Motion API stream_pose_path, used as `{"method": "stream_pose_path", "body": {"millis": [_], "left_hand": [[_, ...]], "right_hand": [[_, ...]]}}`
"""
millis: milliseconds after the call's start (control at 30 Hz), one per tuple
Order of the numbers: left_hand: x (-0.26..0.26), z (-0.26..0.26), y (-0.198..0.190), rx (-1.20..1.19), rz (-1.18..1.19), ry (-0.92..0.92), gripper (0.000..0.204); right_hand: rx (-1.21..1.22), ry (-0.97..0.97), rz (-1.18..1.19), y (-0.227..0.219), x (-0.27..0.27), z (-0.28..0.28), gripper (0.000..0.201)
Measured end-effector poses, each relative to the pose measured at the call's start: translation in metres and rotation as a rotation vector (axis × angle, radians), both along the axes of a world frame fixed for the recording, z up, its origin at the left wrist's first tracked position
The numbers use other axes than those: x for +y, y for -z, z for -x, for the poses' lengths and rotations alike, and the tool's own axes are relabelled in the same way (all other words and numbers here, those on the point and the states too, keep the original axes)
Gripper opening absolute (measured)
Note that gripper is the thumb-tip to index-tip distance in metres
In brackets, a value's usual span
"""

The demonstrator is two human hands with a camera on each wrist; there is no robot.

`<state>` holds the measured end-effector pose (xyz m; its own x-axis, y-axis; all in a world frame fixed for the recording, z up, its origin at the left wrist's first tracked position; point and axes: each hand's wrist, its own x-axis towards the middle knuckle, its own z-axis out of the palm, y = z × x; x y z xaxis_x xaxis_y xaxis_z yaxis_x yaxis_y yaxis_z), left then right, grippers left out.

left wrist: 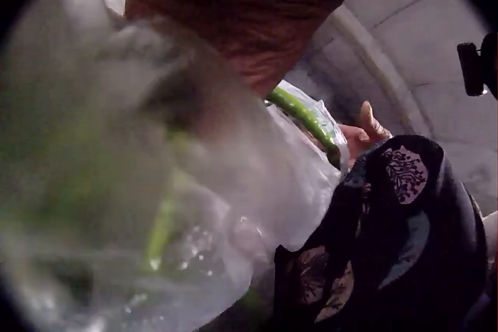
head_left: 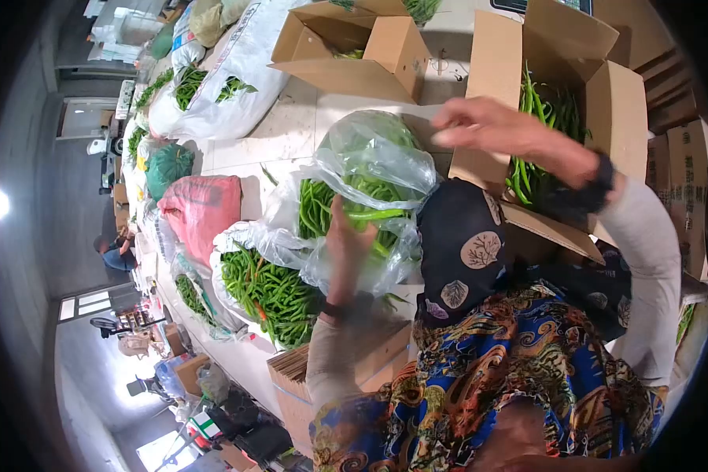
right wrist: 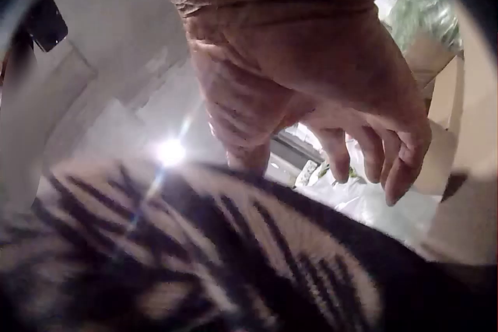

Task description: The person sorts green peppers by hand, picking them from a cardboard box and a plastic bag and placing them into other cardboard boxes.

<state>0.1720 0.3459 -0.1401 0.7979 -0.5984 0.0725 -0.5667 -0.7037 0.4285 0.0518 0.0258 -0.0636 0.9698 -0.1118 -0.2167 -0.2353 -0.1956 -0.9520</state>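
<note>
In the head view, my left hand (head_left: 346,244) is at a clear plastic bag (head_left: 370,145) of long green peppers (head_left: 316,206), index finger extended and thumb apart. A single light green pepper (head_left: 377,214) lies just beyond its fingertips. Plastic film partly covers this hand in the left wrist view, with a pepper (left wrist: 303,118) showing beside it. My right hand (right wrist: 311,83) is raised with loosely bent fingers and nothing in them. From the head camera it appears over the near flap of an open cardboard box (head_left: 617,110) that holds green peppers (head_left: 539,118).
A white sack of green peppers (head_left: 263,295) stands beside the clear bag. Behind are a pink sack (head_left: 204,212), a green sack (head_left: 169,169) and a large white sack (head_left: 236,79). Another open box (head_left: 338,75) is at the back; flattened cardboard (head_left: 295,377) is stacked near my left arm.
</note>
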Motion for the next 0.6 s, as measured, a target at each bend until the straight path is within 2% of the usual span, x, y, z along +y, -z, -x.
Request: {"method": "stream_pose_path", "body": {"millis": [67, 100, 133, 167, 200, 233, 300, 333, 367, 400, 433, 500, 567, 600], "left_hand": [[-0.008, -0.003, -0.002, -0.021, 0.008, 0.007, 0.082], [-0.011, -0.005, 0.000, -0.040, 0.018, 0.019, 0.082], [-0.013, -0.009, 0.007, -0.145, 0.048, 0.061, 0.081], [-0.012, -0.013, 0.010, -0.136, 0.052, 0.048, 0.081], [-0.012, -0.016, 0.007, -0.040, 0.036, 0.033, 0.083], [-0.012, -0.020, 0.007, 0.055, 0.020, 0.022, 0.085], [-0.014, -0.024, 0.014, 0.035, 0.064, 0.043, 0.084], [-0.016, -0.025, 0.016, 0.036, 0.014, 0.024, 0.083], [-0.016, -0.026, 0.018, 0.036, -0.038, 0.005, 0.083], [-0.018, -0.024, 0.015, 0.023, 0.011, 0.023, 0.080], [-0.017, -0.024, 0.014, 0.029, 0.011, 0.016, 0.080], [-0.018, -0.028, 0.010, 0.077, -0.103, -0.006, 0.075], [-0.010, -0.030, 0.006, 0.131, -0.113, 0.005, 0.075], [-0.004, -0.031, 0.005, 0.128, -0.080, 0.066, 0.075]], "right_hand": [[0.061, -0.160, 0.126, -0.001, 0.039, -0.032, 0.064], [0.072, -0.173, 0.123, 0.006, 0.050, -0.040, 0.064], [-0.021, -0.279, 0.238, 0.013, 0.057, -0.046, 0.072], [-0.118, -0.384, 0.350, 0.021, 0.063, -0.052, 0.080], [-0.114, -0.407, 0.477, 0.031, 0.068, -0.057, 0.072], [-0.109, -0.414, 0.477, 0.040, 0.070, -0.062, 0.072], [-0.013, -0.533, 0.469, 0.055, 0.066, -0.067, 0.050], [-0.008, -0.540, 0.468, 0.063, 0.064, -0.067, 0.050], [-0.097, -0.487, 0.315, 0.070, 0.061, -0.065, 0.037], [-0.185, -0.432, 0.161, 0.075, 0.060, -0.065, 0.025], [-0.180, -0.439, 0.159, 0.067, 0.057, -0.067, 0.025], [0.149, -0.441, 0.152, 0.044, 0.038, -0.070, 0.018], [0.085, -0.465, 0.186, 0.038, 0.022, -0.068, 0.016], [0.071, -0.295, 0.144, 0.037, 0.016, -0.067, 0.016]]}}
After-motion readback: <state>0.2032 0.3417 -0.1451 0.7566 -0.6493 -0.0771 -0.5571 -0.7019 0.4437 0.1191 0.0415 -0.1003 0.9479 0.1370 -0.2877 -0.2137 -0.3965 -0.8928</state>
